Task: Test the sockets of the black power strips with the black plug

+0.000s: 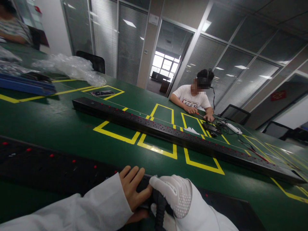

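My bare left hand (133, 187) lies across a long black power strip (55, 165) close to me, with its fingers over the top and its thumb on the near side. A white sleeve covers that wrist. My right hand (172, 192), in a white dotted glove, is closed around a black plug with a ribbed cable (160, 207) right beside the left fingertips. The plug's front end is hidden by my hands, so I cannot tell how far it sits in a socket. Red dots mark the strip's top.
A second long black power strip (149, 126) lies diagonally across the green table (84, 141) with yellow tape outlines. Far left are clear plastic wrap (69, 67) and a blue object (26, 85). A phone-like device (103, 93) lies nearby. Across the table, a person (192, 96) works near tangled cables (222, 123).
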A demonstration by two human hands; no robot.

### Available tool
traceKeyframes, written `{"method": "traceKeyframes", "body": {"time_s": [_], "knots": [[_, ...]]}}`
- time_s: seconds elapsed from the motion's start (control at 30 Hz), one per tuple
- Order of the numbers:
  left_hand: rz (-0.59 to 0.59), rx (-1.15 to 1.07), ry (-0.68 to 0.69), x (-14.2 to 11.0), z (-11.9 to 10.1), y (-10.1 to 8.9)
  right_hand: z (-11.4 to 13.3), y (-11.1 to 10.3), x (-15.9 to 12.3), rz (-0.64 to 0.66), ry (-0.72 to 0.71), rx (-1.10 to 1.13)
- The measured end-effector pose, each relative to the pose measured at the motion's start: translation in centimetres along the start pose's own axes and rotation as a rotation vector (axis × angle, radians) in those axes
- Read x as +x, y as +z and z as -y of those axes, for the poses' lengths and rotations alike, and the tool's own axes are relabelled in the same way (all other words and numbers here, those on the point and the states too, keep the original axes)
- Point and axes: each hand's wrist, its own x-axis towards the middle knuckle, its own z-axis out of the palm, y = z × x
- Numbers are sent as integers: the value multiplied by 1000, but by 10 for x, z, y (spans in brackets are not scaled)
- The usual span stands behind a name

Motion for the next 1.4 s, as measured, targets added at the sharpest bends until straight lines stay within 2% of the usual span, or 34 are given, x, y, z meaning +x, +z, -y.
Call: {"method": "traceKeyframes", "body": {"time_s": [0.23,0.57,0.83,1.4], "knots": [[23,-9,-9,1,0,-2,1,1,-2,-6,6,-9],[-19,-8,10,-1,1,4,0,1,-1,-17,4,-6],[-22,2,2,-1,0,1,1,0,-1,-24,0,-4],[40,9,-4,-1,-1,-1,2,-1,-2,-8,10,-2]]}}
